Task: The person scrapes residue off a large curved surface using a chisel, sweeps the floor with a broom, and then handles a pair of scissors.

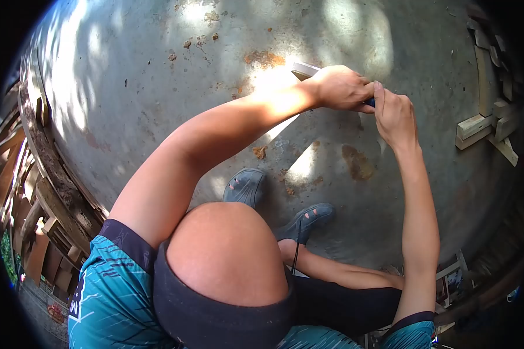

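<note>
My left hand [342, 87] is curled, palm down, round a grey, flat-sided piece [304, 70] whose pale end sticks out past the wrist side. Its kind cannot be made out. Touching it at the fingertips, my right hand [397, 116] is closed with the thumb up against the left fingers. A small blue part [370, 102] shows between the two hands. The palms hide the rest of what they hold, and whether the grey and blue parts belong together cannot be told. Both arms are stretched out over the concrete floor [204, 75].
Cut wood pieces [474, 129] lie at the right edge. More planks and scraps [46, 203] are piled along the left. My feet in dark shoes [311, 221] stand on the floor below my hands, with my bent knee [227, 250] in front. Rusty stains [358, 163] mark the concrete.
</note>
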`<move>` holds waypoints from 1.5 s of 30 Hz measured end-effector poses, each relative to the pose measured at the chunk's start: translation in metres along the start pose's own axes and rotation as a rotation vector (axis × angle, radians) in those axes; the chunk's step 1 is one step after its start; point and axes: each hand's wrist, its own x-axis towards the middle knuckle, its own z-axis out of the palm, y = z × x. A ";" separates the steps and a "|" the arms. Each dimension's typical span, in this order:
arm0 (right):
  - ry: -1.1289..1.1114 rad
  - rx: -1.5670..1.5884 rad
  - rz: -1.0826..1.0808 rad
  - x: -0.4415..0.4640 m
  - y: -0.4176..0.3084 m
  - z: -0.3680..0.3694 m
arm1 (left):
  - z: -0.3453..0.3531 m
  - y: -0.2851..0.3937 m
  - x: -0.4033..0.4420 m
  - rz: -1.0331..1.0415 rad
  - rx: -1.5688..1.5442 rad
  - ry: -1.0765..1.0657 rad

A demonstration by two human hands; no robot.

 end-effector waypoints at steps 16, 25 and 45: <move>-0.042 0.062 0.012 0.014 0.009 0.002 | 0.003 -0.009 0.001 -0.066 -0.054 -0.044; -0.016 0.056 0.024 0.003 -0.013 0.001 | 0.002 -0.008 -0.009 0.114 0.120 0.132; 0.002 -0.096 -0.063 0.018 -0.062 0.029 | -0.033 -0.039 -0.064 0.025 0.069 0.089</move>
